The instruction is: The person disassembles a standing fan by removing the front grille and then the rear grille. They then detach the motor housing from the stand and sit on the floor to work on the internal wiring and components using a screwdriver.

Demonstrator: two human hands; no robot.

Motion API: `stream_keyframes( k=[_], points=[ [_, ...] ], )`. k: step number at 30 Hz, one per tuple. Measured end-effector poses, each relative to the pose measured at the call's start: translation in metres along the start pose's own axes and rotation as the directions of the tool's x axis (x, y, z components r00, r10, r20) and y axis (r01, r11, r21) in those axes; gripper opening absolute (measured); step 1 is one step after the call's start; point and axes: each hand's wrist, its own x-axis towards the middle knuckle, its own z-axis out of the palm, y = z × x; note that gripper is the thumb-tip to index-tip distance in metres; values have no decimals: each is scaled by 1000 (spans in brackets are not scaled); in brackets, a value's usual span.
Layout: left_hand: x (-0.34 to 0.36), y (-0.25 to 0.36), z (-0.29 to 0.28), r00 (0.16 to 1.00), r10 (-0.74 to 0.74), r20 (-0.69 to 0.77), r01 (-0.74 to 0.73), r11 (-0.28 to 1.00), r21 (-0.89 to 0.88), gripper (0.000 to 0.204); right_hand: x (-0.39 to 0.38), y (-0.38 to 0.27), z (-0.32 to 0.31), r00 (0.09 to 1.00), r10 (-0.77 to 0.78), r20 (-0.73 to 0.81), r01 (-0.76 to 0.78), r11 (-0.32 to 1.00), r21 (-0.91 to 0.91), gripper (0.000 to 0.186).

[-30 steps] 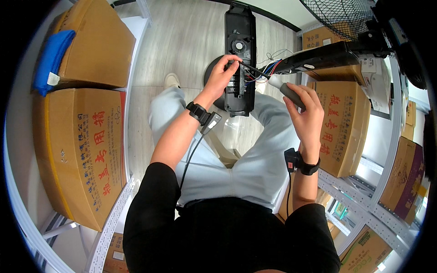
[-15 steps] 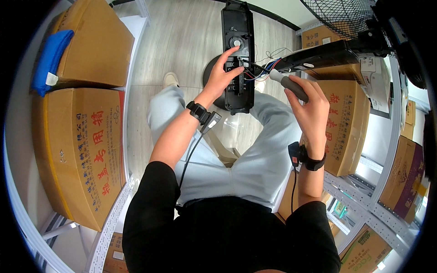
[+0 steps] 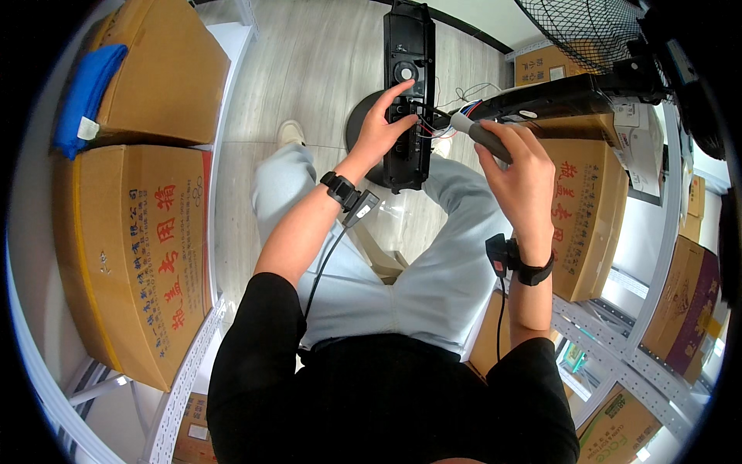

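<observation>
A long, open black plastic housing (image 3: pixel 412 46) stands between my legs, with a round white-centred knob and black parts inside. My left hand (image 3: pixel 379 135) grips it at the middle, index finger stretched toward the knob and thumb pressed on the inner parts. My right hand (image 3: pixel 519 166) is closed round the grey handle of a screwdriver (image 3: pixel 485 139). Its shaft points left at the inner parts, close to my left thumb; the tip is too small to make out. Thin coloured wires (image 3: pixel 469 107) run from the housing to a black fan column (image 3: pixel 553 99).
A black mesh fan guard (image 3: pixel 580 31) is at the upper right. Cardboard boxes (image 3: pixel 143 247) fill the shelf on my left, with a blue cloth bundle (image 3: pixel 89 97) on one. More boxes (image 3: pixel 583 216) line the right, beside a metal shelf frame (image 3: pixel 657 309). A round black base (image 3: pixel 362 127) lies behind the housing.
The screwdriver and my right hand have shifted slightly left. The housing's upper end has tilted a little to the right, my left hand moving with it.
</observation>
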Motion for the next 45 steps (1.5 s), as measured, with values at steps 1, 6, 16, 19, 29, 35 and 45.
stream_keyframes(
  k=[1,6,16,19,29,35,45],
  points=[
    [0,2,1,1000,20,2,-20,999,25,65,0,0,0,1000,-19,-5,19,1000,-8,26],
    [-1,1,0,1000,3,5,-3,1000,18,64,6,-11,-1,987,106,124,-93,990,-110,28],
    [0,-4,-4,999,-19,-30,20,999,37,65,29,-4,-8,973,-20,231,23,1000,-13,36],
    [0,-3,-2,998,-65,-25,65,998,15,65,46,-3,-1,918,276,284,-231,956,-183,35],
    [-2,4,-1,997,-73,-28,73,997,7,66,48,0,-5,954,160,252,-114,976,-187,32],
    [1,-3,-4,997,-31,-64,33,999,29,67,42,-3,-7,995,-5,100,0,999,53,31],
    [1,-6,-1,996,-51,-73,51,999,-12,67,41,0,-4,998,43,50,-47,995,83,32]
  ],
)
